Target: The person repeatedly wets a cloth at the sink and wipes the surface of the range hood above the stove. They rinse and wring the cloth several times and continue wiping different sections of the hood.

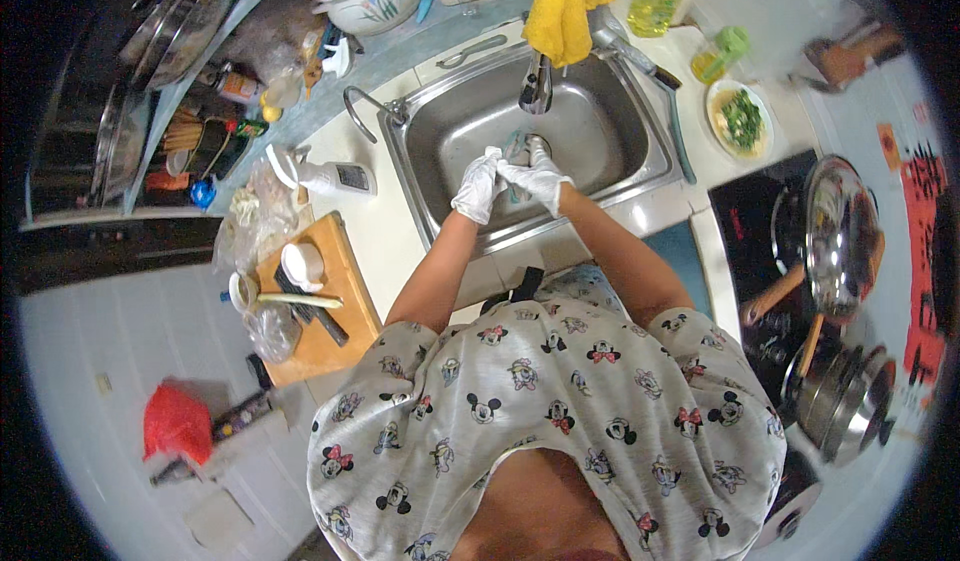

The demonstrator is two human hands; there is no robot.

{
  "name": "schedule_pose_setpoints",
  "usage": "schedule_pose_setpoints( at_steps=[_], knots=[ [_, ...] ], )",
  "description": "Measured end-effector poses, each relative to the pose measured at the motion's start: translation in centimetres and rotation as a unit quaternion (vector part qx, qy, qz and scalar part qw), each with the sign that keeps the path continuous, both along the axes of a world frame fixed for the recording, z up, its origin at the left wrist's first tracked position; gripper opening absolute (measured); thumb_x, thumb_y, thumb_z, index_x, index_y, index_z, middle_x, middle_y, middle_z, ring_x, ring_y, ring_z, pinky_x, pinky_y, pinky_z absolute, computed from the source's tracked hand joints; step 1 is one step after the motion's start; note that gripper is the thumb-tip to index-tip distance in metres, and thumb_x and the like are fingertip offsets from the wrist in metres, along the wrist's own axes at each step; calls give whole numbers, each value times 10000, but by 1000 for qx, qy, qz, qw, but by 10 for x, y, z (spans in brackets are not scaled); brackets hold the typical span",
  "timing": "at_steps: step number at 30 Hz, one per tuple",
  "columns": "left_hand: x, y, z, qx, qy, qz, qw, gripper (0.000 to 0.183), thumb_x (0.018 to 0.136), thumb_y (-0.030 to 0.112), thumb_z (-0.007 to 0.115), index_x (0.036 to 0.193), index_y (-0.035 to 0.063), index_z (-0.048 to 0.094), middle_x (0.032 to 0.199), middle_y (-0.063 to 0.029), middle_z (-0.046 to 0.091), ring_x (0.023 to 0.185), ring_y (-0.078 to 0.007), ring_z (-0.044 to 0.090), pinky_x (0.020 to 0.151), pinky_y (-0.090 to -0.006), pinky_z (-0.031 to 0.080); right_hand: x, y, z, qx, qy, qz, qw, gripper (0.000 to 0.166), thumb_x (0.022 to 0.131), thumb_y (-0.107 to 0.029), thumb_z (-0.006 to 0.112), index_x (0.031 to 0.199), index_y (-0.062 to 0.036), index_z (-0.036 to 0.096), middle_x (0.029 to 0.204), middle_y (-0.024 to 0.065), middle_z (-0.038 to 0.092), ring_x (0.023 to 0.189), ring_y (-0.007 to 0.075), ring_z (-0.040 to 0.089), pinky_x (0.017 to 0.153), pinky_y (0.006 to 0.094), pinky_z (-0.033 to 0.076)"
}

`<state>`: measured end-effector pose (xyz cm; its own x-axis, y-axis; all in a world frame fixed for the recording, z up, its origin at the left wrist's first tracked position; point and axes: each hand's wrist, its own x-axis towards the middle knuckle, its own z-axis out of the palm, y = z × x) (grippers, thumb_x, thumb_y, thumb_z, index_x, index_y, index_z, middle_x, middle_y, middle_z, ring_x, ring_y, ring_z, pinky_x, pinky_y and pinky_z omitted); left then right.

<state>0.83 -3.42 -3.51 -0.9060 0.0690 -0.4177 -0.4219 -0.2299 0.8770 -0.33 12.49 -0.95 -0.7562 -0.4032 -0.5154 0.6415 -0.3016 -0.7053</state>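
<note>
Over the steel sink basin [611, 118], my left hand [478, 186] and my right hand [538, 177] meet, both in white gloves. A crumpled teal-grey thing [517, 145], perhaps a cloth, shows between the thumb and fingers of my right hand and again below that hand. My left hand's fingertips come together at its left edge, beside my right thumb; whether they pinch it is hidden. Just above the hands hangs the faucet spout [535, 96], with a yellow towel [566, 13] draped over the faucet.
Left of the sink are a small curved tap [361, 107], a white spray bottle [334, 177] and a cutting board [352, 283] bearing a knife [326, 323] and a white cup [301, 265]. At right stand a plate of greens [740, 122] and a cooktop [739, 208] with a steel pan [841, 238].
</note>
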Motion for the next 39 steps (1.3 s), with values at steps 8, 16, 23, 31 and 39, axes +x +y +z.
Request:
schedule_pose_setpoints(
  at_steps=[8, 16, 23, 31, 39],
  knots=[
    [27, -50, 71, -217, 118, 10, 969, 531, 1030, 434, 403, 984, -3, 701, 975, -104, 701, 915, -220, 626, 852, -358, 481, 48, -38, 9, -18, 76, -49, 996, 646, 974, -376, 614, 1457, -57, 327, 1171, 64, 591, 934, 178, 586, 774, 357, 515],
    [37, -60, 106, -376, 300, 23, 876, 452, 943, 271, 657, 1254, -48, 580, 1131, -114, 640, 961, -207, 629, 842, -326, 518, 82, -10, 128, 79, 124, -289, 946, 407, 951, -297, 651, 1237, -19, 568, 1000, 30, 647, 878, 122, 592, 781, 285, 496],
    [114, 60, 156, 79, 256, -118, 956, 438, 1069, 277, 378, 1416, 21, 454, 1361, -96, 515, 1248, -196, 495, 1081, -329, 386, 136, 18, 118, -192, 128, -201, 952, 276, 961, -265, 602, 1152, -68, 634, 1030, 26, 669, 920, 146, 631, 835, 298, 503],
    [131, 173, 130, 113, 343, -130, 923, 402, 1047, 214, 412, 1395, 24, 480, 1332, -120, 543, 1219, -217, 523, 1069, -340, 401, 164, 104, 143, -4, 197, -374, 906, 272, 904, -110, 675, 1163, -47, 622, 1104, 39, 654, 993, 159, 615, 863, 312, 508],
    [106, 214, 43, -159, 150, -15, 976, 438, 956, 155, 544, 1341, -53, 514, 1283, -159, 609, 1173, -247, 582, 1032, -324, 436, 95, 225, -37, 756, 282, 40, 589, 580, 961, -423, 581, 1479, -196, 454, 1462, 293, 413, 1371, 430, 373, 1138, 548, 252]
  ],
)
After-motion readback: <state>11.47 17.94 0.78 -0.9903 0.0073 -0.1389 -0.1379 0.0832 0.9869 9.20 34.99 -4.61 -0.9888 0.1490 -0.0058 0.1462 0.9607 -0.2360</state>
